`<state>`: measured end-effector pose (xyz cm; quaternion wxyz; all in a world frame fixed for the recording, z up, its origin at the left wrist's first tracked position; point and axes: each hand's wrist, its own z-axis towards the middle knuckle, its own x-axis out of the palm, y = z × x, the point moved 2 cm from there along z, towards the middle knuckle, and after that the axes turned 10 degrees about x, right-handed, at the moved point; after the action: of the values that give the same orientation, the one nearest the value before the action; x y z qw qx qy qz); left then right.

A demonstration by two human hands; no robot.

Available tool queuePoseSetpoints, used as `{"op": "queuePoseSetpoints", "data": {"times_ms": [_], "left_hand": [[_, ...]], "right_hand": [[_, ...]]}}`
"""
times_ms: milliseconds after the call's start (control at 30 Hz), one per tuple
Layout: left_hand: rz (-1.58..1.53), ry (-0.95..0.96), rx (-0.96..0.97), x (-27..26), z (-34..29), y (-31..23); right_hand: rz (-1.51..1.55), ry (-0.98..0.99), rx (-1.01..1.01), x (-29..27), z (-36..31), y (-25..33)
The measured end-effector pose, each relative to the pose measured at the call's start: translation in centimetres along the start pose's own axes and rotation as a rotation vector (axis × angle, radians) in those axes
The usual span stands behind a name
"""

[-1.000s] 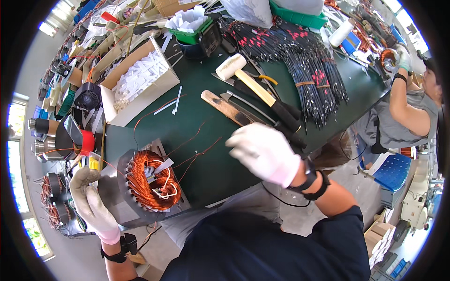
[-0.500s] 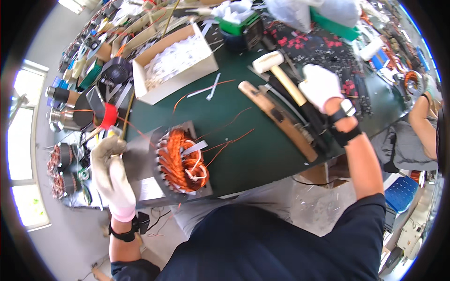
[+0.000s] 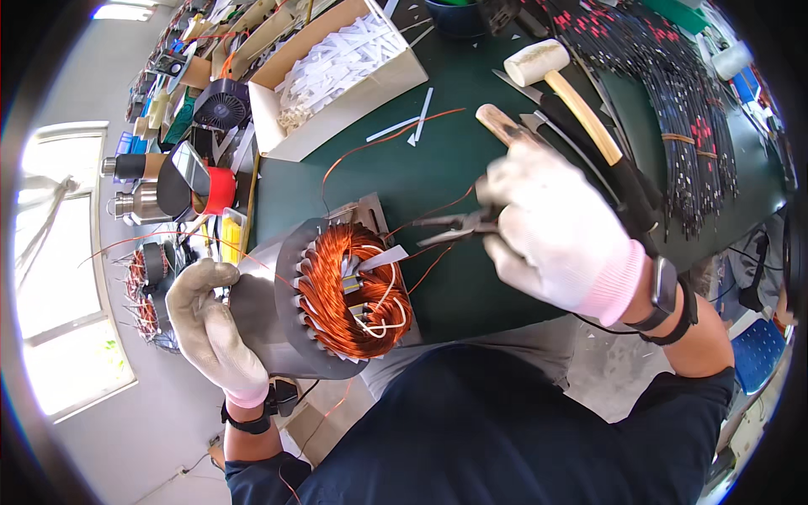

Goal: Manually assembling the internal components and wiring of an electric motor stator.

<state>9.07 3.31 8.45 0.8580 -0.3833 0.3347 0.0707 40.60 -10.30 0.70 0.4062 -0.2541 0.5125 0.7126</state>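
My gloved right hand [image 3: 560, 223] is closed around dark-handled scissors [image 3: 454, 231]. Their two blades stand apart, pointing left at the thin copper wires [image 3: 433, 268] that trail from a motor stator. That stator [image 3: 349, 290], a dark ring packed with orange copper windings, rests on a grey metal plate [image 3: 261, 311]. White cord and a white paper strip show at its windings. At the plate's left edge, my gloved left hand [image 3: 210, 324] has its fingers curled in, with a small shiny bit showing between them; what it grips is mostly hidden.
A white-headed mallet [image 3: 581, 101] lies at right beside a wooden stick [image 3: 497, 122], partly under my right hand. Bundled black sleeves [image 3: 686, 151] lie further right. A cardboard box [image 3: 337, 101] of white strips stands behind. Bottles [image 3: 139, 202] and a black fan [image 3: 222, 104] line the left.
My right hand has come left and nearer from beside the mallet, and now holds the scissors with parted blades. My left hand stays by the plate. The whole view has shifted.
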Motion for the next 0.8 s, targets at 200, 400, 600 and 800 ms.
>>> {"op": "queuePoseSetpoints", "data": {"times_ms": [200, 400, 600, 800], "left_hand": [[0.058, -0.097, -0.002, 0.2, -0.1, -0.2], [0.001, -0.107, 0.0, 0.3, -0.1, 0.0], [-0.047, -0.14, -0.008, 0.4, -0.2, 0.3], [0.023, -0.147, -0.072, 0.2, -0.3, 0.1]], "right_hand": [[0.072, 0.221, 0.058, 2.3, 0.6, 0.6], [-0.05, 0.27, 0.07, 3.4, 1.3, 1.5], [-0.026, 0.308, 0.037, 4.1, 2.3, 3.0], [-0.025, 0.313, 0.002, 4.2, 2.3, 2.8]]}}
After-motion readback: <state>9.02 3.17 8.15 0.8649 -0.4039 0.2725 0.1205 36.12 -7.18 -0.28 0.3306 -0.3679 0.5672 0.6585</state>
